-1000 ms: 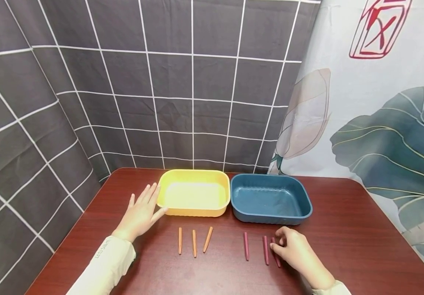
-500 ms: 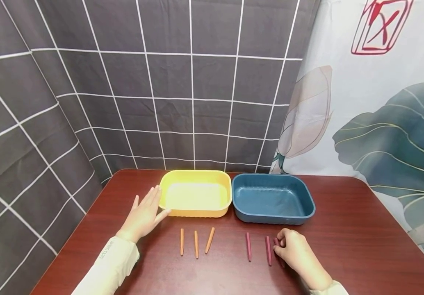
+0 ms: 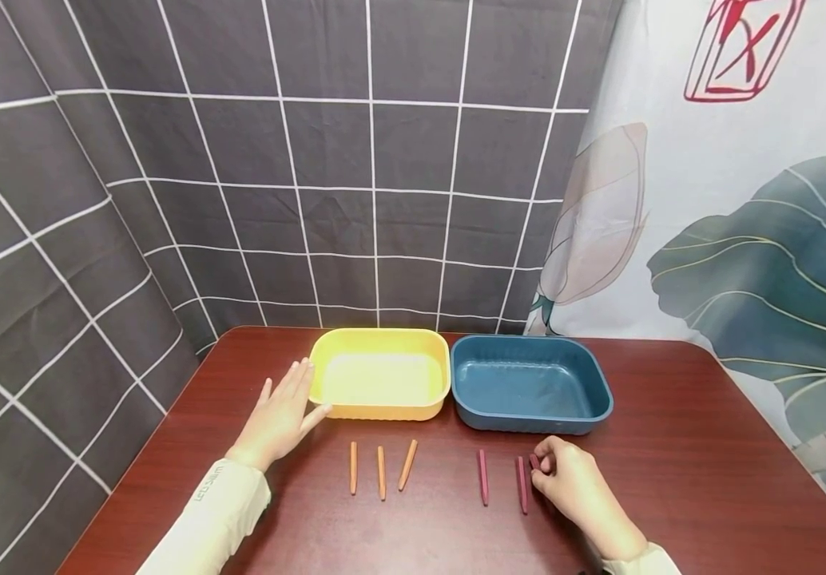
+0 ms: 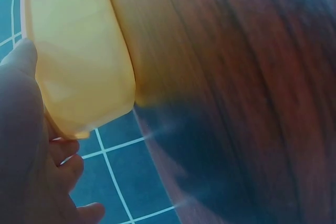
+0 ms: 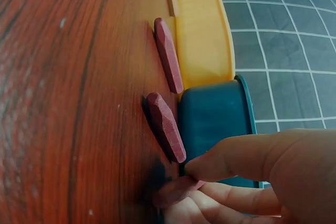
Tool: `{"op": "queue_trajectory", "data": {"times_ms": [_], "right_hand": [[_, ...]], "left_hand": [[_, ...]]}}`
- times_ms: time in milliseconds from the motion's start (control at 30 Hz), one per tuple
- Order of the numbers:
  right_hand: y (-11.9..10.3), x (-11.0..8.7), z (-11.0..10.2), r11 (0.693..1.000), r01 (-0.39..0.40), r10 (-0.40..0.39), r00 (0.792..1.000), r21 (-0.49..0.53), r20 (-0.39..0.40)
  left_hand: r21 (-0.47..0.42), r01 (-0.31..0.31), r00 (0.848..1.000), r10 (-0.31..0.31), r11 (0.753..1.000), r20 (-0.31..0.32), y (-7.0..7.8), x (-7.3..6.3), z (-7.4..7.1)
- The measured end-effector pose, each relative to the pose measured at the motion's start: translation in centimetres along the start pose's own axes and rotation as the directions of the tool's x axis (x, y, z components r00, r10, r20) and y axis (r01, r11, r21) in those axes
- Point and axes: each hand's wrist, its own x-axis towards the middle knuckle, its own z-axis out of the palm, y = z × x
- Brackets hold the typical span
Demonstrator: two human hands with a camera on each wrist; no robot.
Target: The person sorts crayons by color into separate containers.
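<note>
My left hand [image 3: 278, 419] has its fingers straight and touches the left side of a yellow plastic bin [image 3: 384, 413]. In the left wrist view, the thumb lies against the bin's rim. My right hand [image 3: 577, 485] pinches a dark red crayon [image 5: 178, 190] between thumb and fingers, in front of a blue bin [image 3: 528, 423]. Its lower part is hidden behind the hand in the head view. Two more dark red crayons lie to its left, the nearer one [image 3: 522, 485] and a farther one [image 3: 483, 477]. Three orange crayons [image 3: 381, 473] lie in front of the yellow bin.
Both bins stand side by side on a reddish-brown table [image 3: 427, 531], near its back edge. Behind rises a dark grey cloth [image 3: 334, 220] with white grid lines. A white curtain [image 3: 607, 311] with leaf prints hangs at the back right.
The right fingers have closed on the rightmost red crayon, and its top end now shows higher between them. The left hand keeps its place at the yellow bin. The head view has shifted slightly.
</note>
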Motion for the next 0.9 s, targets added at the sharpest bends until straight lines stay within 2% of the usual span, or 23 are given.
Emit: {"op": "queue_trajectory", "data": {"times_ms": [233, 433, 600, 767, 900], "right_hand": [[-0.1, 0.0, -0.2, 0.999, 0.021, -0.019, 0.999, 0.048, -0.046], [-0.7, 0.1, -1.0, 0.989, -0.02, 0.027, 0.999, 0.148, -0.047], [-1.6, 0.4, -2.0, 0.95, -0.088, 0.089, 0.996, 0.3, 0.008], [-2.4, 1.1, -2.7, 0.92, -0.081, 0.082, 0.997, 0.383, 0.015], [-2.9, 1.9, -3.1, 0.864, -0.082, 0.075, 0.997, 0.496, 0.035]], "left_hand": [[0.001, 0.005, 1.0, -0.005, 1.0, 0.0, 0.0, 0.0, 0.0], [0.008, 0.001, 1.0, -0.001, 1.0, 0.002, 0.0, 0.0, 0.0], [0.003, 0.0, 1.0, 0.0, 1.0, 0.0, -0.1, 0.0, -0.1], [-0.005, -0.002, 1.0, 0.002, 1.0, -0.002, -0.1, 0.1, 0.0], [-0.008, -0.004, 1.0, 0.004, 1.0, -0.003, -0.1, 0.1, 0.0]]}}
